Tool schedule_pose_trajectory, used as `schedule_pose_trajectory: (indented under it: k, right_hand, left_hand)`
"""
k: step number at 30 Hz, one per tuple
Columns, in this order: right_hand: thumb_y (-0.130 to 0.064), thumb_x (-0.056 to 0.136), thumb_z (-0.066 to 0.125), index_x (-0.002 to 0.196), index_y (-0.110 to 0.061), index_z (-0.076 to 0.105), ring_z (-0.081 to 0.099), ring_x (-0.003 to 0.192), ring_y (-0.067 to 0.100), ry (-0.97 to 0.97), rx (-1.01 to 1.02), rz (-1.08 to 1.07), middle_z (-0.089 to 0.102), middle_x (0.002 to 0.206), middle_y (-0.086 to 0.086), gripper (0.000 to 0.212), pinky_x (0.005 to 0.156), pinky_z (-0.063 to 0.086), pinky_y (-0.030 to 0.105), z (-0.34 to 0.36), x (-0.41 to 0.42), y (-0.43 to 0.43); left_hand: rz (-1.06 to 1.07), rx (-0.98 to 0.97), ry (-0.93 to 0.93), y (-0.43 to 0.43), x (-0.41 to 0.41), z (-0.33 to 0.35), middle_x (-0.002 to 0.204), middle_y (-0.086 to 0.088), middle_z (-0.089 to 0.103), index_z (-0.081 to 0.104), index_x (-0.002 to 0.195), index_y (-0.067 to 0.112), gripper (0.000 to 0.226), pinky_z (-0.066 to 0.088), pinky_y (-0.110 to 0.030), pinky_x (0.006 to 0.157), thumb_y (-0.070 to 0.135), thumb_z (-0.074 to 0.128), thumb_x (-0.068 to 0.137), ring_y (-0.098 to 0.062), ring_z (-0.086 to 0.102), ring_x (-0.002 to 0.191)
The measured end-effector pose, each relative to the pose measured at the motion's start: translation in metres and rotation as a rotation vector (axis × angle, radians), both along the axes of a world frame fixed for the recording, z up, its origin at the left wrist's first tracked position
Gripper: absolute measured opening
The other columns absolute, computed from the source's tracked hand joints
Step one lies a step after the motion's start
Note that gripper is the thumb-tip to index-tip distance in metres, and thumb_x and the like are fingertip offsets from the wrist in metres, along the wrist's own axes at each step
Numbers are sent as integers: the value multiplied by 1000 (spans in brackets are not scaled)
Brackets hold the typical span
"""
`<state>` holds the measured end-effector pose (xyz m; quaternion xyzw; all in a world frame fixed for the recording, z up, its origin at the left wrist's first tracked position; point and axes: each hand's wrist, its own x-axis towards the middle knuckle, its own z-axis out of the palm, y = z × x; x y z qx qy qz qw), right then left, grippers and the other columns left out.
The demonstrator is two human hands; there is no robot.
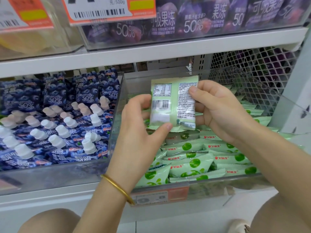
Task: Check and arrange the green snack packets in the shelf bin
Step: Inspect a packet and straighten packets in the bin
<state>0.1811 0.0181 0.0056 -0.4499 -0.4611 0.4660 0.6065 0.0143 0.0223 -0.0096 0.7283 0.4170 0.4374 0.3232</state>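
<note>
A pale green snack packet [170, 105] is held upright above the clear shelf bin [218, 179], its printed back with barcode facing me. My left hand [139, 130] pinches its lower left corner, thumb at the bottom edge. My right hand [217, 108] grips its right edge, thumb on the text panel. Below them several green snack packets [193, 158] lie piled in the bin, most with the green-apple front up.
A clear bin of blue blueberry jelly pouches [55, 121] with white caps stands to the left. Purple jelly pouches [193, 21] fill the shelf above, behind price tags [101, 9]. A wire mesh panel [252, 68] stands behind the green bin. A price label [159, 195] hangs on its front.
</note>
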Motion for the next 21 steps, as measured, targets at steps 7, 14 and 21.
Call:
schedule_pose_trajectory:
  k: [7,14,21]
  right_hand:
    - [-23,88,49,106,-6,47,68,86,18,133,34,184,65,105,10,25,57,56,31,3,-7,-7]
    - [-13,88,58,110,-8,54,66,84,19,-61,21,67,60,111,11,23,58,58,34,-4,-7,-7]
    - [-19,67,77,116,-24,60,60,104,2,-594,170,60,64,114,-12,52,90,51,24,3,14,1]
  left_hand:
    - [-23,20,166,-3,1,6,120,33,42,40,126,47,60,33,-16,100,71,41,71,7,37,122]
    - [-65,-76,118,0,-2,6,99,15,57,52,99,41,21,39,-3,70,24,57,88,6,52,90]
    - [-91,-49,69,1,-4,8,97,17,62,54,95,44,30,44,-13,80,15,57,90,4,56,90]
